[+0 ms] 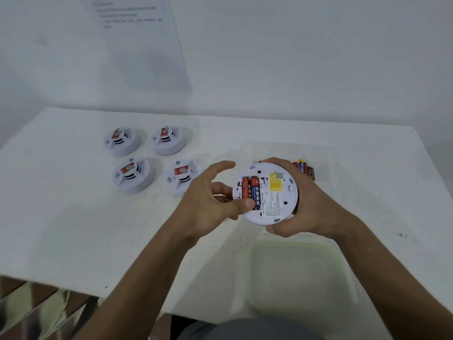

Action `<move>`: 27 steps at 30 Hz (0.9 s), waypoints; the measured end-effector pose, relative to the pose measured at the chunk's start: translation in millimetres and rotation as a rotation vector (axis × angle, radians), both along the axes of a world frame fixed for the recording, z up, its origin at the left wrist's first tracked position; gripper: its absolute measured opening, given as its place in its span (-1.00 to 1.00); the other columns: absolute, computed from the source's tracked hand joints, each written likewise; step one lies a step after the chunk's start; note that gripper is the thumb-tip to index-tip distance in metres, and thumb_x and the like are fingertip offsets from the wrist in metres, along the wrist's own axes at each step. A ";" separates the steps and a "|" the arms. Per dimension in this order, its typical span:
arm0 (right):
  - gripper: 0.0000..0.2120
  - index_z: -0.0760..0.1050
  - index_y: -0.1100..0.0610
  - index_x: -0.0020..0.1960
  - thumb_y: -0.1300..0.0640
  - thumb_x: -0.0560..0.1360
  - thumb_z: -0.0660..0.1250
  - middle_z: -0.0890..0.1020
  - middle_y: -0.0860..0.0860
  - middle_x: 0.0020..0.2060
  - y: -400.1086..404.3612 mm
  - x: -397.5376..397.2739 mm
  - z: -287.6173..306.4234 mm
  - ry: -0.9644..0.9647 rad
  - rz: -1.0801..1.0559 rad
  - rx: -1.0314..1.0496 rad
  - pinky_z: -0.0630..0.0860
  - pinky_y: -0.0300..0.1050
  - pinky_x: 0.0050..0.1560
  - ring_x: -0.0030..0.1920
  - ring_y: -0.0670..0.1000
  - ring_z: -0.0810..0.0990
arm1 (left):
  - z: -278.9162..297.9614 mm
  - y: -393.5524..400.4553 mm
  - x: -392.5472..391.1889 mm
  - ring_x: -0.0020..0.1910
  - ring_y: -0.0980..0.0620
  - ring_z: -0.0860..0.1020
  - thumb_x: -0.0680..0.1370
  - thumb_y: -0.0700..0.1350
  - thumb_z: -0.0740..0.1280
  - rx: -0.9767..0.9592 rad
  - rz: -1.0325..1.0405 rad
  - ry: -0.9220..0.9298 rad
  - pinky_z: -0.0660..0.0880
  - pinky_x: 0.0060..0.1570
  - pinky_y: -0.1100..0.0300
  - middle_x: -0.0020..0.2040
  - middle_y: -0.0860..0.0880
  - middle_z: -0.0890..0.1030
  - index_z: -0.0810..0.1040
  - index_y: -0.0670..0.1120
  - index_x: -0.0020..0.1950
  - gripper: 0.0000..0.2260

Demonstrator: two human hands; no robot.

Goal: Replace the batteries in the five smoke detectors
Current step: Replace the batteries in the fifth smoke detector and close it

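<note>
On the white table (73,217), four smoke detectors (133,174) wait left. My right hand (311,204) clasps the fifth detector (266,193), back up; my left hand (208,200) pinches its batteries (252,191). Next, I judge: pry them out.

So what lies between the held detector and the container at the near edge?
Head view: only the right hand under the held detector, then bare table before the container.
</note>
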State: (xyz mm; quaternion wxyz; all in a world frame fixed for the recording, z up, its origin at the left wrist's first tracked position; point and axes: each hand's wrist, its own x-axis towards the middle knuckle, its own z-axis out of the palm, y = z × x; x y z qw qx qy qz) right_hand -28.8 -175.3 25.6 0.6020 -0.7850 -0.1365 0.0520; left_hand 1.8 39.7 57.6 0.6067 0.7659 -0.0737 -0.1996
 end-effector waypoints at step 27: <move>-0.09 0.35 -0.02 0.41 0.08 0.11 0.62 0.52 -0.10 0.31 -5.6 5.4 -1.5 0.045 0.011 -0.021 0.57 -0.10 0.20 0.35 -0.04 0.49 | -79.7 59.2 6.3 -0.16 0.07 0.37 0.25 0.31 0.43 0.936 -0.076 -0.500 0.35 -0.32 0.31 -0.10 0.05 0.37 0.55 -0.06 -0.10 -0.51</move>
